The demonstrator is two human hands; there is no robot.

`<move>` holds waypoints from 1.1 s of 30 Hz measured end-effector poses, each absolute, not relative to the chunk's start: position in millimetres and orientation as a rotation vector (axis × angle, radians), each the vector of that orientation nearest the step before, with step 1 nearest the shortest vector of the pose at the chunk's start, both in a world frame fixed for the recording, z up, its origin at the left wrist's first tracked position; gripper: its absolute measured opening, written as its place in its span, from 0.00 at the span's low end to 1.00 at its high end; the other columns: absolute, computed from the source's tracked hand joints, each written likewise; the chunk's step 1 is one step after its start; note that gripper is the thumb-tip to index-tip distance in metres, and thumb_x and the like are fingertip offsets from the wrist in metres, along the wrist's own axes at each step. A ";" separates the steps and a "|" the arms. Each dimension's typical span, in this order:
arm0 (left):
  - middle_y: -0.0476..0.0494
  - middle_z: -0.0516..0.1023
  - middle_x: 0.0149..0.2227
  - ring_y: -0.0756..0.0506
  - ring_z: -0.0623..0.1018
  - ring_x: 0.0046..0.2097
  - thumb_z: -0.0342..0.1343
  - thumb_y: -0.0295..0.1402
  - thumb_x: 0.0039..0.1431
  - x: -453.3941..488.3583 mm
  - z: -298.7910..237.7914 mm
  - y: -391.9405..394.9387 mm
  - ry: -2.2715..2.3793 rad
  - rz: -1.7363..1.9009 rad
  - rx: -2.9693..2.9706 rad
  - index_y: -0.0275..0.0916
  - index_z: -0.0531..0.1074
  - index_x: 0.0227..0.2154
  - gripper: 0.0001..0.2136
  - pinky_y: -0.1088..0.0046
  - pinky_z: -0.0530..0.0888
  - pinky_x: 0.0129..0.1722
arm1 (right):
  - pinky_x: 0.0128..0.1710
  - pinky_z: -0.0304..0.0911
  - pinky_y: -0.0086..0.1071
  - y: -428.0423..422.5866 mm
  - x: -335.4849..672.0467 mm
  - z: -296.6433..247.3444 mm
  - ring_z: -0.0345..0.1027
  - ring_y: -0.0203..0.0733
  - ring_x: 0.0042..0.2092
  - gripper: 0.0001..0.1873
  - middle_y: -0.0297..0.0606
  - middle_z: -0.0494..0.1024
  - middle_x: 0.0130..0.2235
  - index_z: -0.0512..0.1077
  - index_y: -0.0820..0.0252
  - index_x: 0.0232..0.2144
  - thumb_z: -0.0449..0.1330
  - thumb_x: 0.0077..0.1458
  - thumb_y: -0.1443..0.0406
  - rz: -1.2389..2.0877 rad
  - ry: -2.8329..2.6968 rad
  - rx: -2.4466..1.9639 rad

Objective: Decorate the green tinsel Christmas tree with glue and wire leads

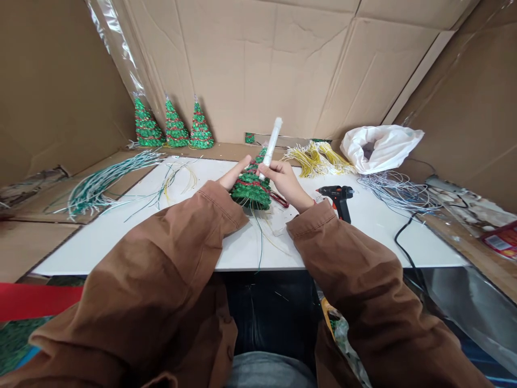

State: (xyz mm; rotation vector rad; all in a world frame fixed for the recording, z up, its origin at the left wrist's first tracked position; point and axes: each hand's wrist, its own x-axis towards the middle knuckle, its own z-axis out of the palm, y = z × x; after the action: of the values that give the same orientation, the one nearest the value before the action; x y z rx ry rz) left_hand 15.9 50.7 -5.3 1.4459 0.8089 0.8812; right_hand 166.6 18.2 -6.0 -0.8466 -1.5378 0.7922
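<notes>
A small green Christmas tree (251, 188) with red garland is tilted over the white board, its base toward me and thin wires trailing from underneath. My left hand (231, 175) holds it from the left side; the thumb points up and the other fingers are hidden behind the tree. In my right hand (286, 184) a white stick (272, 141), whitish and rough at its upper end, is pinched between thumb and fingers. It slants up in front of the tree's right side. Below the right hand lies a dark red tool (279, 199), partly covered, perhaps pliers or scissors.
Three similar trees (176, 123) stand at the back left. Teal and white wires (109, 180) lie left; yellow wire bundles (319, 159) and a white plastic bag (382, 146) sit back right. A black glue gun (340, 198) rests right of my hand, near loose grey-blue wires (398, 189).
</notes>
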 end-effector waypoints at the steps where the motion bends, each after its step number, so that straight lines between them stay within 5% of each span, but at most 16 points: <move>1: 0.38 0.79 0.32 0.39 0.79 0.35 0.50 0.59 0.48 13.8 -5.0 50.1 0.788 0.805 1.445 0.36 0.74 0.33 0.28 0.60 0.75 0.38 | 0.29 0.55 0.29 19.3 169.4 -8.0 0.58 0.32 0.27 0.20 0.30 0.69 0.22 0.71 0.61 0.20 0.62 0.45 0.49 0.819 -1.507 -0.854; 6: 0.44 0.78 0.38 0.40 0.79 0.38 0.65 0.43 0.39 3.0 -10.0 51.8 0.845 0.703 1.429 0.43 0.63 0.47 0.31 0.61 0.74 0.40 | 0.26 0.55 0.27 23.1 180.3 -23.0 0.59 0.31 0.25 0.18 0.30 0.69 0.22 0.71 0.62 0.22 0.65 0.40 0.52 1.136 -1.259 -0.827; 12: 0.46 0.78 0.38 0.40 0.80 0.36 0.66 0.32 0.32 -2.6 -3.6 49.4 0.874 0.551 1.424 0.45 0.60 0.50 0.36 0.61 0.74 0.38 | 0.23 0.54 0.27 20.2 181.5 -29.6 0.60 0.31 0.23 0.15 0.30 0.70 0.21 0.70 0.62 0.24 0.66 0.42 0.56 1.321 -1.102 -0.879; 17: 0.36 0.73 0.48 0.36 0.73 0.51 0.68 0.39 0.29 -1.1 -7.0 54.4 0.937 0.577 1.831 0.44 0.56 0.54 0.44 0.55 0.68 0.50 | 0.24 0.56 0.27 24.0 182.2 -35.8 0.60 0.31 0.23 0.14 0.29 0.70 0.21 0.70 0.62 0.24 0.66 0.43 0.57 1.425 -1.005 -0.901; 22: 0.30 0.56 0.60 0.32 0.57 0.63 0.69 0.44 0.28 4.1 -6.7 39.1 0.802 0.854 2.266 0.40 0.50 0.56 0.50 0.51 0.55 0.60 | 0.27 0.58 0.28 25.4 183.2 -40.5 0.62 0.32 0.24 0.15 0.30 0.71 0.22 0.71 0.61 0.24 0.66 0.42 0.55 1.445 -1.022 -0.905; 27: 0.34 0.50 0.63 0.29 0.46 0.66 0.65 0.39 0.36 0.6 8.1 -0.7 0.813 0.932 2.577 0.41 0.61 0.48 0.33 0.39 0.46 0.59 | 0.24 0.55 0.28 22.8 182.5 -37.4 0.60 0.31 0.22 0.14 0.29 0.71 0.20 0.70 0.61 0.24 0.65 0.44 0.56 1.460 -1.004 -0.937; 30: 0.38 0.55 0.61 0.33 0.48 0.66 0.58 0.32 0.45 -4.0 7.7 -14.2 0.769 0.954 2.715 0.40 0.68 0.38 0.14 0.47 0.51 0.61 | 0.23 0.54 0.28 22.2 182.3 -36.0 0.60 0.31 0.22 0.14 0.29 0.71 0.20 0.70 0.61 0.24 0.64 0.44 0.56 1.465 -1.020 -0.938; 33: 0.40 0.56 0.62 0.35 0.50 0.66 0.54 0.31 0.49 -3.6 -0.5 -20.9 0.698 0.922 2.836 0.41 0.74 0.34 0.08 0.50 0.54 0.61 | 0.22 0.53 0.28 21.5 182.4 -35.6 0.59 0.31 0.21 0.13 0.29 0.70 0.20 0.70 0.61 0.24 0.64 0.44 0.57 1.461 -1.028 -0.933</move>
State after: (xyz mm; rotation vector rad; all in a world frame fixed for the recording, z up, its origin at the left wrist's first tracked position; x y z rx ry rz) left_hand -3.6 -20.9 -0.5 2.8356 0.6980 0.9224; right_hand 182.4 21.5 -35.6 -0.9334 -1.0276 1.4610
